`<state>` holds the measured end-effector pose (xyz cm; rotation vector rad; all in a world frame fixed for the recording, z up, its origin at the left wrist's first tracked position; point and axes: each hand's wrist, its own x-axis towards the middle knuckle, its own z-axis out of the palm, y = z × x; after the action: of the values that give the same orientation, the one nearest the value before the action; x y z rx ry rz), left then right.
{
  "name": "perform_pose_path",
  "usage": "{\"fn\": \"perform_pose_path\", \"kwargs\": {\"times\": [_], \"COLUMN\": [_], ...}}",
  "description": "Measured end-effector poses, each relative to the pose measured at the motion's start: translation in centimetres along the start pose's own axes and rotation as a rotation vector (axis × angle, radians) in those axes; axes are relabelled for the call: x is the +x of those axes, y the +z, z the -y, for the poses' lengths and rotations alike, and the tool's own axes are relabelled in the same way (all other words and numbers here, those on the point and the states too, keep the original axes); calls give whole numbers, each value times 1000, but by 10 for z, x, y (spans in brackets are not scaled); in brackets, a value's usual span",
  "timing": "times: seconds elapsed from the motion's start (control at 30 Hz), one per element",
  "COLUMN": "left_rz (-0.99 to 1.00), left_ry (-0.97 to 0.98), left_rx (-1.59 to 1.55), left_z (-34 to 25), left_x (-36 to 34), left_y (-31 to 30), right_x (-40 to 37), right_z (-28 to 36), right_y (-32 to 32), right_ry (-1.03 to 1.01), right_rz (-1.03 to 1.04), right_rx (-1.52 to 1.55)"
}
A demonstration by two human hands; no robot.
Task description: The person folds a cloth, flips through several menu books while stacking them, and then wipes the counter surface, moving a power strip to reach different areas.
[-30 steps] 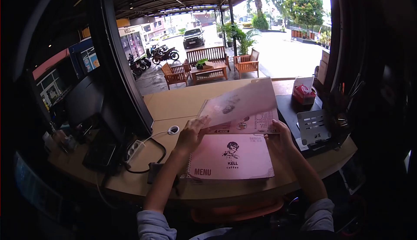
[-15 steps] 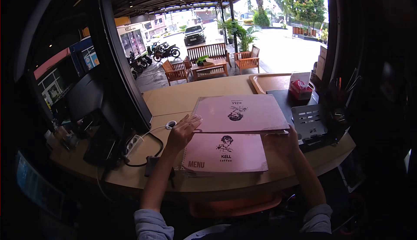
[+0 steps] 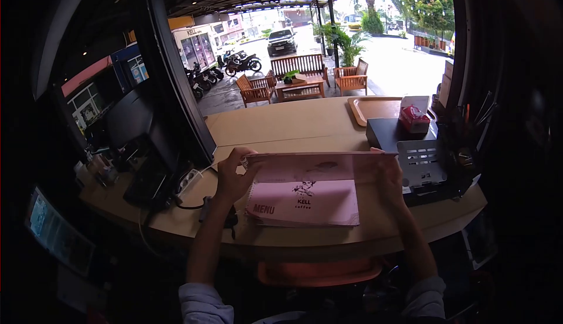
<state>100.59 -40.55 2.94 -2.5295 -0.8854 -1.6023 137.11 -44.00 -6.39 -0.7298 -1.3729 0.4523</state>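
Note:
Between my two hands a pink menu [image 3: 281,168] is held above the counter, tipped so that I see its near edge and shadowed underside. My left hand [image 3: 236,174] grips its left end, thumb below and fingers curled at the edge. At the right end, my right hand [image 3: 387,177] has its fingers around the corner. Beneath lies another pink spiral-bound menu [image 3: 328,204], printed with "KELL coffee" and a drawn figure, its upper part covered by the held one.
The wooden counter [image 3: 264,126] carries a brown tray [image 3: 355,113], a red tissue box [image 3: 414,120] and a grey slotted stand [image 3: 419,160] to the right. A dark monitor [image 3: 126,124] and a power strip [image 3: 189,180] are on the left. Wooden chairs [image 3: 255,89] stand outside.
The held menu has tilted from showing its printed cover to nearly edge-on, its underside now facing me. Both hands turned with it. The view has shifted slightly.

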Motion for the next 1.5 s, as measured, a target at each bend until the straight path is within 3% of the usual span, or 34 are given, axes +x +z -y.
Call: {"fn": "perform_pose_path", "kwargs": {"times": [0.07, 0.13, 0.23, 0.27, 0.33, 0.37, 0.43, 0.53, 0.6, 0.67, 0.7, 0.77, 0.87, 0.93, 1.0, 1.07, 1.1, 1.13, 1.23, 1.5], "left_rz": [-89, -107, -282, -276, 137, 319, 296, 276, 337, 392, 440, 420, 367, 336, 438, 471, 512, 514, 585, 464], "left_ry": [-72, -96, -417, -422, -689, -769, -736, -665, -644, -653, -657, -681, -719, -743, -1152, -1194, -1238, -1241, -1295, -1151], "left_rx": [-188, -375, -550, -557, -774, -448, -365, -244, -139, -145, -144, -137, -29, 66, -701, -818, -935, -931, -929, -1078], "left_z": [-2, 4, 10, 16, 42, 56, 69, 99, 115, 115, 112, 127, 123, 129, 149, 107, 92, 94, 101, 110], "left_x": [5, 17, 33, 28, 11, -1, -22, -40, -39, -38, -37, -50, -57, -72, -94, -103, -104, -103, -104, -83], "left_y": [6, 10, 9, 10, 13, 12, 21, 36, 42, 44, 45, 53, 53, 52, 48, 30, 25, 27, 38, 59], "right_x": [0, 9, 20, 24, 24, 22, 21, 15, 11, 5, 3, 2, -12, -20, -34, -46, -53, -57, -64, -72], "right_z": [1, 21, 22, 9, -16, -29, -45, -65, -94, -104, -93, -58, -72, -65, -63, -66, -65, -66, -60, -79], "right_y": [6, 20, 27, 26, 26, 29, 33, 40, 42, 38, 40, 53, 50, 45, 37, 30, 34, 37, 51, 50], "right_ry": [79, 75, 150, 191, 236, 348, 560, 624, 567, 579, 584, 625, 454, 490, 504, 613, 699, 773, 740, 645], "right_rz": [-113, -157, -196, -151, -108, -122, -114, -48, -67, -8, -11, 41, 36, 110, 71, 152, 126, 96, 68, -39], "right_rx": [186, 93, 68, 85, 97, 138, 172, -38, 9, -296, -303, -651, -728, -699, -757, -746, -400, -50, -89, -52]}}
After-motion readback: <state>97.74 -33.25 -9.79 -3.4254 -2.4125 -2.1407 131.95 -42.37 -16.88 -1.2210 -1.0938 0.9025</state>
